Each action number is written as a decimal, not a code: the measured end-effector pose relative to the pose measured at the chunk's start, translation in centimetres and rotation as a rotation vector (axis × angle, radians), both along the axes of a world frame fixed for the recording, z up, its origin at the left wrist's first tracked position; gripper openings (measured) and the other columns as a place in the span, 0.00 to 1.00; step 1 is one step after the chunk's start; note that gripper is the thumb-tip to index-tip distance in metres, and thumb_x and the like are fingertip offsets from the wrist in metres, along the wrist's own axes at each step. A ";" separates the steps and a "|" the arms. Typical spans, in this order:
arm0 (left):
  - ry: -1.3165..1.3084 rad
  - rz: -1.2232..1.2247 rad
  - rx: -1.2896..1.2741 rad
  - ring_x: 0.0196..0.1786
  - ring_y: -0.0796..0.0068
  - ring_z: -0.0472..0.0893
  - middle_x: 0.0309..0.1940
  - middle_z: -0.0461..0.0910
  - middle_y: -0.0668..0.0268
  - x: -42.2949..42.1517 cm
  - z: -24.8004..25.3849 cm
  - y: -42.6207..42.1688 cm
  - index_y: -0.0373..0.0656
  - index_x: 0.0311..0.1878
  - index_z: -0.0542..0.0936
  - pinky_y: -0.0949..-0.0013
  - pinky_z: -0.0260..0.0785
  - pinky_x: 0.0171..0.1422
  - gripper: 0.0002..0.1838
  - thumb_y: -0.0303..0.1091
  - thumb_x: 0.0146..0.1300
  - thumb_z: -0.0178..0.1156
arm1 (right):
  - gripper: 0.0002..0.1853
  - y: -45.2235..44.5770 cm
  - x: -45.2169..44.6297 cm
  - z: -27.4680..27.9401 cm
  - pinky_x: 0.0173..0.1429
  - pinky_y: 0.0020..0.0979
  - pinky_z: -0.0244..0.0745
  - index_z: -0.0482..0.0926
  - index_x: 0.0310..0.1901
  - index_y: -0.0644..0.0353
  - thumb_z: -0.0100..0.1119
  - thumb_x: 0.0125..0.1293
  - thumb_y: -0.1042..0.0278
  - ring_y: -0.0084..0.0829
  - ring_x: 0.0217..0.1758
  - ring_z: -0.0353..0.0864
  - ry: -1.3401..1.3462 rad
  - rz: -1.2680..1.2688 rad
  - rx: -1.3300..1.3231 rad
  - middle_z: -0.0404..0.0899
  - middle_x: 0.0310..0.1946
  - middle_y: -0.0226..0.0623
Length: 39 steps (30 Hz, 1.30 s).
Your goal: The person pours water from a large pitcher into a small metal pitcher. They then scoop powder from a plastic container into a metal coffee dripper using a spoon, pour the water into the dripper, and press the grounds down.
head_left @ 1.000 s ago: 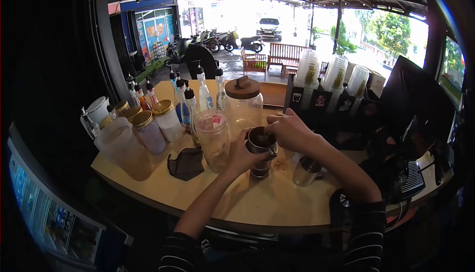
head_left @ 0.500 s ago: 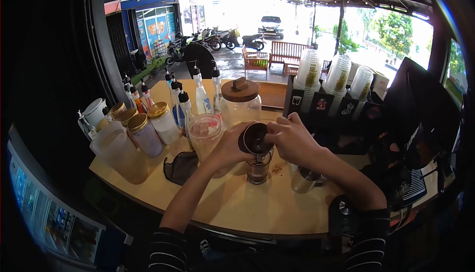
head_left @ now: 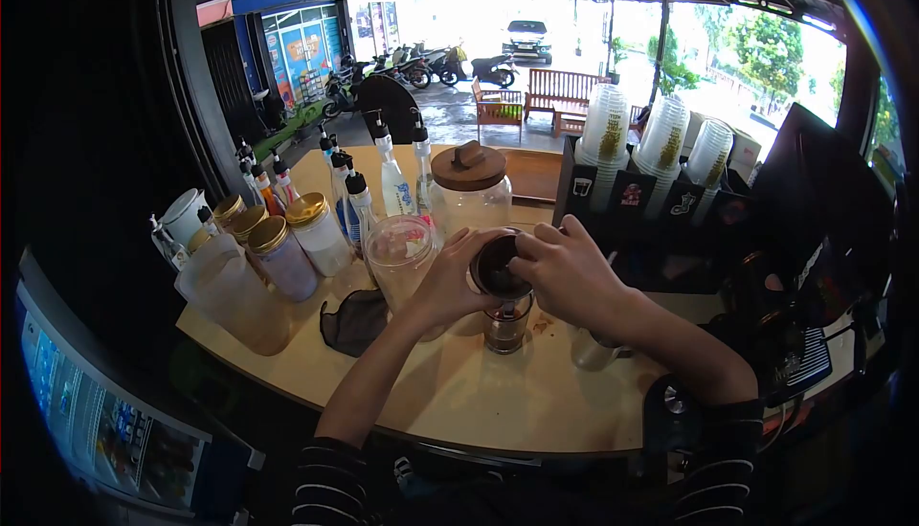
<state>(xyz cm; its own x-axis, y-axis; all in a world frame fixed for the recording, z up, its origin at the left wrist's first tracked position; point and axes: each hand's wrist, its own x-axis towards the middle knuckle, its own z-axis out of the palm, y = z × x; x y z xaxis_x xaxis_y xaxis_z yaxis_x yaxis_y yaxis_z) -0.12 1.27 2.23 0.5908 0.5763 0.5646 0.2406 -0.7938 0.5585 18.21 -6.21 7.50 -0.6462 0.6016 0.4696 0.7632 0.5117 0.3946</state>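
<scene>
My left hand (head_left: 448,282) is wrapped round a dark-bottomed metal cup (head_left: 496,268), which is tilted with its mouth facing me. Directly below it a small drinking glass (head_left: 504,336) stands on the counter, with some brown liquid inside. My right hand (head_left: 572,272) is closed at the cup's right rim, its fingertips reaching into the mouth; whatever they pinch is hidden. Right of the glass, a metal pitcher (head_left: 593,354) sits partly under my right forearm. An open clear jar (head_left: 397,258) stands just left of my left hand.
A dark cloth (head_left: 352,323) and a large plastic jug (head_left: 235,296) lie to the left, near gold-lidded jars (head_left: 284,260) and several pump bottles. Behind is a wooden-lidded jar (head_left: 469,186). Stacked plastic cups (head_left: 605,134) stand in a black holder at right. Brown spots mark the counter (head_left: 450,402).
The cup stays in my left hand over the glass and now hides more of the glass's top. My right hand keeps its closed grip at the rim. The view has shifted slightly.
</scene>
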 end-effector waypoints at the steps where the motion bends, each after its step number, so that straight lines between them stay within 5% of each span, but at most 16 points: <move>1: -0.022 0.019 0.049 0.57 0.60 0.74 0.51 0.75 0.61 0.1 -0.2 0.0 0.46 0.60 0.70 0.59 0.65 0.65 0.44 0.32 0.32 0.76 | 0.05 -0.4 -0.2 0.3 0.50 0.32 0.63 0.80 0.31 0.52 0.60 0.50 0.67 0.25 0.48 0.74 0.004 -0.049 -0.037 0.76 0.38 0.28; 11: -0.233 0.085 0.049 0.56 0.59 0.74 0.51 0.76 0.61 0.9 -2.9 0.5 0.46 0.58 0.71 0.59 0.65 0.63 0.42 0.35 0.33 0.77 | 0.09 -0.1 -0.2 -0.2 0.47 0.33 0.62 0.79 0.34 0.53 0.60 0.49 0.69 0.27 0.44 0.73 0.106 -0.064 0.022 0.72 0.37 0.28; 13: -0.271 0.176 0.075 0.56 0.66 0.76 0.52 0.76 0.60 1.1 -3.0 0.4 0.41 0.57 0.72 0.63 0.67 0.62 0.44 0.35 0.31 0.80 | 0.09 -0.1 -0.2 -0.3 0.46 0.33 0.63 0.79 0.35 0.53 0.60 0.49 0.70 0.27 0.44 0.73 0.131 -0.081 0.039 0.72 0.37 0.29; 17: -0.326 0.175 0.059 0.57 0.60 0.74 0.53 0.76 0.62 1.5 -3.9 0.4 0.46 0.57 0.72 0.59 0.63 0.65 0.42 0.37 0.32 0.77 | 0.09 -0.1 -0.4 -0.4 0.46 0.32 0.63 0.79 0.35 0.54 0.60 0.49 0.69 0.27 0.45 0.74 0.133 -0.087 -0.004 0.72 0.37 0.29; 22: -0.203 0.194 0.203 0.59 0.63 0.74 0.54 0.76 0.64 1.2 -2.9 -0.3 0.47 0.59 0.70 0.52 0.53 0.71 0.44 0.39 0.33 0.77 | 0.06 -0.4 -0.1 -0.6 0.45 0.32 0.63 0.78 0.33 0.55 0.59 0.50 0.70 0.27 0.45 0.74 0.081 -0.035 -0.021 0.72 0.37 0.29; 25: -0.160 0.176 0.269 0.59 0.64 0.74 0.54 0.76 0.64 1.1 -3.0 0.0 0.48 0.61 0.69 0.50 0.52 0.71 0.44 0.40 0.34 0.77 | 0.09 -0.2 0.4 -0.7 0.45 0.32 0.60 0.77 0.33 0.54 0.58 0.47 0.76 0.27 0.42 0.72 0.120 -0.024 0.094 0.71 0.35 0.28; 39: -0.012 0.115 0.185 0.58 0.63 0.75 0.55 0.76 0.66 0.2 -0.8 -0.5 0.50 0.61 0.70 0.48 0.50 0.75 0.44 0.42 0.35 0.77 | 0.06 -0.5 0.5 -0.4 0.47 0.32 0.62 0.78 0.33 0.55 0.57 0.51 0.70 0.25 0.45 0.72 -0.016 -0.013 0.073 0.73 0.37 0.27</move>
